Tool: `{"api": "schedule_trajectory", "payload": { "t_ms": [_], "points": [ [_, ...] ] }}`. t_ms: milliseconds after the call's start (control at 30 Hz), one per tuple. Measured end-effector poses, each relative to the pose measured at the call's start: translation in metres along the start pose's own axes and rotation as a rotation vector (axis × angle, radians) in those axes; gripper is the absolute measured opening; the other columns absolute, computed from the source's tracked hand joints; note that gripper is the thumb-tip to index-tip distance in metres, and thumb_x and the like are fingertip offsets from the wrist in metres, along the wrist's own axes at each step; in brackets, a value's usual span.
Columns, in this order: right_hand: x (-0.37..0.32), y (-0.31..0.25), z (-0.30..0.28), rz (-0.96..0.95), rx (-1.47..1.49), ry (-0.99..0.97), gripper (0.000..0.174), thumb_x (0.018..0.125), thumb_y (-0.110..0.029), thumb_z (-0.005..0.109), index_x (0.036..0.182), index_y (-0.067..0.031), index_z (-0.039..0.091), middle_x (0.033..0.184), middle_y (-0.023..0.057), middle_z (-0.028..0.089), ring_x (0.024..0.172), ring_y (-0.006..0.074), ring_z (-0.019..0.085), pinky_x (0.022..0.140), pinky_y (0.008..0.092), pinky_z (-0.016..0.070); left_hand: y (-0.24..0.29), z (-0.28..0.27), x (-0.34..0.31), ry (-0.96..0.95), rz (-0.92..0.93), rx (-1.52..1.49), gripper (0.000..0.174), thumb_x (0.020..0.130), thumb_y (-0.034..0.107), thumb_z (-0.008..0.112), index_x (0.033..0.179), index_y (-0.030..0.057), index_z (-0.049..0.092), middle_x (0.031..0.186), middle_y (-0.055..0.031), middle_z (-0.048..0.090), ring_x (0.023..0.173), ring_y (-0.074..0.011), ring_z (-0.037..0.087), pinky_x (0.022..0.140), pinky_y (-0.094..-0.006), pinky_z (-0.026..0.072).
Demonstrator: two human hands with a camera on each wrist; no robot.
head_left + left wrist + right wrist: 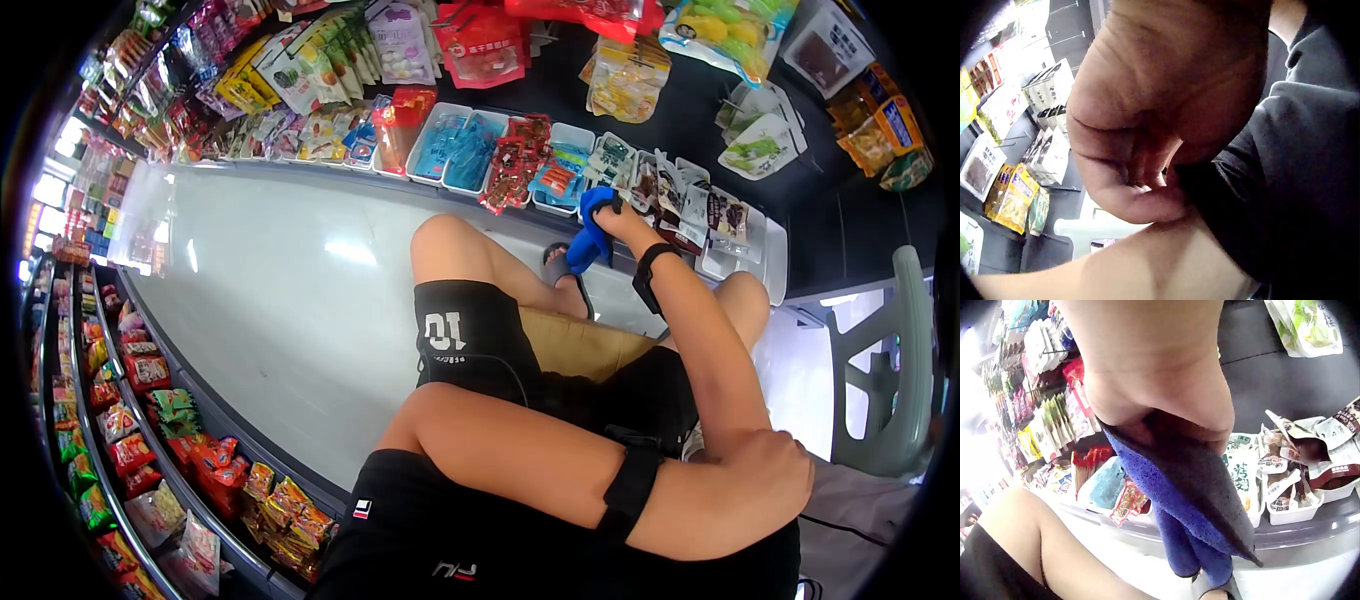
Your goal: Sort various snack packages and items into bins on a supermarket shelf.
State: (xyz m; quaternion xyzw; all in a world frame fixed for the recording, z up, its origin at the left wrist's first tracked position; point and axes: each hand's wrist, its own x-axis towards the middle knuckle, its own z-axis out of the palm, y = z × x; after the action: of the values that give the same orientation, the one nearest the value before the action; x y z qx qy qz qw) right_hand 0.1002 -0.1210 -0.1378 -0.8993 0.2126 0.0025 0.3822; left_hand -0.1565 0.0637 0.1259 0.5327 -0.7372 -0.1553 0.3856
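Note:
A blue cloth with a dark grey side [1166, 487] hangs from my right hand [620, 218], whose fingers grip its bunched top. In the head view the cloth [592, 232] is in front of the lowest shelf's edge, beside the white snack trays. My left arm crosses my body, and the left hand [765, 490] lies against my right arm near the elbow. Close up in the left wrist view, the left hand [1154, 119] has loosely curled fingers, with a gap inside the curl and no object in it. The fingertips overlap the right arm [1141, 256] there.
White trays of packaged snacks [570, 150] line the low shelf, with hanging bags [485, 45] above. Another curved snack rack [130, 400] stands at the left. A green-grey plastic chair [900, 370] is at the right. A cardboard box [580, 345] lies between my legs.

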Motion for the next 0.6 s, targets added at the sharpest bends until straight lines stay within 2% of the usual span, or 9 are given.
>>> {"api": "schedule_trajectory", "payload": {
  "t_ms": [33, 100, 167, 267, 367, 467, 533, 567, 600],
  "points": [
    [-0.003, -0.001, -0.001, 0.006, 0.021, -0.003, 0.026, 0.094, -0.024, 0.052, 0.099, -0.0019, 0.065, 0.084, 0.0203, 0.07, 0.071, 0.0303, 0.069, 0.063, 0.043, 0.0549, 0.009, -0.02, -0.003, 0.007, -0.088, 0.108, 0.011, 0.072, 0.009, 0.064, 0.079, 0.0012, 0.066, 0.09, -0.0177, 0.067, 0.086, -0.0268, 0.063, 0.064, -0.0391, 0.0481],
    [-0.01, -0.004, -0.001, 0.031, 0.072, -0.005, 0.026, 0.095, -0.024, 0.052, 0.099, -0.0017, 0.064, 0.083, 0.0208, 0.07, 0.07, 0.0307, 0.068, 0.062, 0.0431, 0.0548, -0.041, 0.001, 0.009, 0.072, -0.01, -0.006, 0.013, 0.075, 0.012, 0.065, 0.083, 0.0024, 0.068, 0.095, -0.0152, 0.066, 0.094, -0.0257, 0.061, 0.066, -0.039, 0.0475],
    [-0.017, -0.008, -0.004, 0.065, 0.148, -0.013, 0.027, 0.095, -0.024, 0.051, 0.1, -0.0014, 0.064, 0.083, 0.0213, 0.071, 0.069, 0.0311, 0.068, 0.061, 0.0431, 0.0547, -0.03, 0.009, 0.005, 0.061, -0.064, 0.102, 0.015, 0.076, 0.013, 0.065, 0.085, 0.0021, 0.069, 0.093, -0.0137, 0.065, 0.092, -0.0245, 0.06, 0.067, -0.0382, 0.0471],
    [-0.03, -0.022, -0.016, 0.152, 0.316, -0.038, 0.028, 0.096, -0.025, 0.05, 0.1, -0.0011, 0.063, 0.082, 0.022, 0.071, 0.067, 0.0317, 0.068, 0.059, 0.0433, 0.0546, 0.006, -0.028, -0.005, -0.028, -0.186, 0.386, 0.018, 0.079, 0.015, 0.065, 0.088, 0.0009, 0.071, 0.091, -0.012, 0.063, 0.09, -0.0228, 0.057, 0.068, -0.0335, 0.0462],
    [-0.045, -0.038, -0.03, 0.235, 0.488, -0.057, 0.028, 0.096, -0.025, 0.049, 0.101, -0.0007, 0.062, 0.082, 0.0228, 0.071, 0.065, 0.0323, 0.068, 0.057, 0.0434, 0.0544, 0.023, -0.018, -0.01, -0.111, -0.18, 0.12, 0.017, 0.078, 0.015, 0.064, 0.085, 0.0004, 0.07, 0.09, -0.0119, 0.063, 0.089, -0.0225, 0.056, 0.066, -0.031, 0.045],
    [-0.058, -0.054, -0.046, 0.269, 0.59, -0.081, 0.029, 0.097, -0.026, 0.048, 0.101, -0.0005, 0.062, 0.081, 0.0233, 0.071, 0.064, 0.0327, 0.068, 0.056, 0.0435, 0.0543, -0.012, -0.001, 0.003, 0.074, -0.047, 0.169, 0.016, 0.078, 0.016, 0.064, 0.082, 0.0007, 0.068, 0.088, -0.0103, 0.06, 0.091, -0.0229, 0.055, 0.071, -0.032, 0.0456],
    [-0.057, -0.05, -0.059, 0.233, 0.608, -0.248, 0.039, 0.099, -0.035, 0.053, 0.11, -0.002, 0.069, 0.099, 0.0135, 0.075, 0.091, 0.0244, 0.069, 0.086, 0.0414, 0.0534, -0.017, 0.002, 0.006, 0.196, 0.05, 0.272, 0.016, 0.078, 0.016, 0.065, 0.082, 0.0007, 0.068, 0.089, -0.0104, 0.06, 0.092, -0.0233, 0.055, 0.073, -0.0323, 0.0462],
    [-0.041, -0.036, -0.049, 0.204, 0.612, -0.254, 0.038, 0.1, -0.035, 0.051, 0.11, -0.0038, 0.069, 0.1, 0.0125, 0.075, 0.092, 0.0244, 0.068, 0.085, 0.041, 0.0532, -0.009, 0.007, 0.003, 0.195, -0.026, 0.289, 0.017, 0.078, 0.015, 0.064, 0.085, 0.0002, 0.068, 0.089, -0.0107, 0.06, 0.092, -0.0239, 0.055, 0.072, -0.0327, 0.0469],
    [-0.064, -0.066, -0.065, 0.225, 0.696, -0.276, 0.034, 0.1, -0.03, 0.045, 0.105, 0.0002, 0.06, 0.085, 0.0229, 0.071, 0.07, 0.0337, 0.066, 0.066, 0.0458, 0.0538, 0.0, 0.012, 0.0, 0.194, -0.104, 0.303, 0.017, 0.078, 0.014, 0.064, 0.087, -0.0003, 0.068, 0.089, -0.0109, 0.06, 0.092, -0.0245, 0.056, 0.072, -0.0331, 0.0475]
  ]
}}
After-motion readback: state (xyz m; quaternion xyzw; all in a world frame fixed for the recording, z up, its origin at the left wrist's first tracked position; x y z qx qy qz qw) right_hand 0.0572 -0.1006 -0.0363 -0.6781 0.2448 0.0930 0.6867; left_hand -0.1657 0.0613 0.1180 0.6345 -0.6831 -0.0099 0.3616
